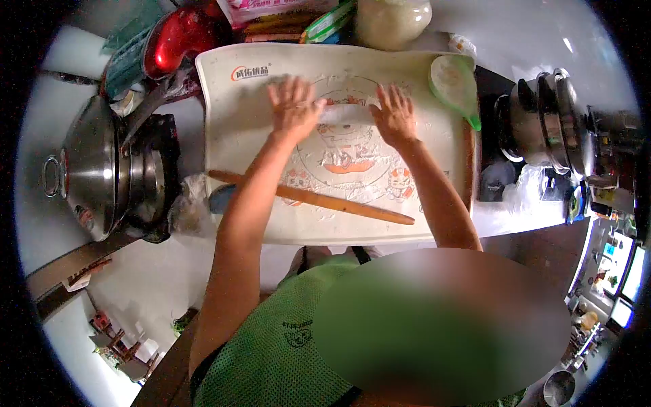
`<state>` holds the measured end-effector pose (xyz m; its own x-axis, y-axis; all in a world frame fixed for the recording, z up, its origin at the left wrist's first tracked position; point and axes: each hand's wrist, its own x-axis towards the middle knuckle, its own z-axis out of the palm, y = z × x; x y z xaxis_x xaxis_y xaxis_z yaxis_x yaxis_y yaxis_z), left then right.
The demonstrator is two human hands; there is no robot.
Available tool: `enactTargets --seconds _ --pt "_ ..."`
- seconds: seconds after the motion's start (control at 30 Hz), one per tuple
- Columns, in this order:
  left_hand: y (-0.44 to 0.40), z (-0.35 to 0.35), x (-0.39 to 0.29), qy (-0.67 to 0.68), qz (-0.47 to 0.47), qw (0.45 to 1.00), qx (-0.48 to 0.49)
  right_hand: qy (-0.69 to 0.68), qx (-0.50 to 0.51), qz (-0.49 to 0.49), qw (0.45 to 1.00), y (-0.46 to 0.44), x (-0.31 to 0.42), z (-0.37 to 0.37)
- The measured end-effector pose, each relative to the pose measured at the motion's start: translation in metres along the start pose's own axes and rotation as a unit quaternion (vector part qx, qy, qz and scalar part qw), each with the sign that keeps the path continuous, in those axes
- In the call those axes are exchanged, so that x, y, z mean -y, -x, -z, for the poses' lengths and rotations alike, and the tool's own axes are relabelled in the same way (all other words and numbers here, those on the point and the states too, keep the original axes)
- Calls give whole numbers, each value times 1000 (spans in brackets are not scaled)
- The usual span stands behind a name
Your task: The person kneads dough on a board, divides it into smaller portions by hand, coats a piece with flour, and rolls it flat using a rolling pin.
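Palm down, my left hand (296, 114) is over the upper part of a cream kneading mat (234, 129), fingers spread and slightly blurred. To its right, my right hand (396, 121) is also palm down with fingers apart. Neither hand holds anything; whether they press on the mat or hover just above, I cannot tell. White flour-like smears cover the printed cartoon between and below them. A wooden rolling pin (346, 205) lies slantwise near the mat's front, partly behind my left forearm. A green scoop (466, 107) with pale powder rests at the upper right.
A blue flat tool (222, 199) lies by the mat's left edge. A lidded steel wok (95, 166) stands left, steel pots (542, 122) right. Behind the mat are a red shiny object (183, 44), packets and a pale jar (393, 24). A clear plastic bag (532, 190) lies right.
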<state>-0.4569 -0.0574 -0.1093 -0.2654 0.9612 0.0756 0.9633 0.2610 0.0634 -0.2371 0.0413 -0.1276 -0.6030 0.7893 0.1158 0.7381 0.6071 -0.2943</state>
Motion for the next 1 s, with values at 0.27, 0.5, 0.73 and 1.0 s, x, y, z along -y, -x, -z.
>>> enactTargets --seconds 0.27,0.5,0.73,1.0 --pt "43 2 -76 134 -146 980 -9 -77 -65 95 990 31 40 -9" --pt "74 20 -66 79 -169 982 29 -2 13 48 999 77 51 13" --pt "19 2 -55 99 -60 993 17 31 -34 2 999 10 30 6" --pt "95 23 -40 73 -100 992 18 61 74 -6 995 99 22 17"
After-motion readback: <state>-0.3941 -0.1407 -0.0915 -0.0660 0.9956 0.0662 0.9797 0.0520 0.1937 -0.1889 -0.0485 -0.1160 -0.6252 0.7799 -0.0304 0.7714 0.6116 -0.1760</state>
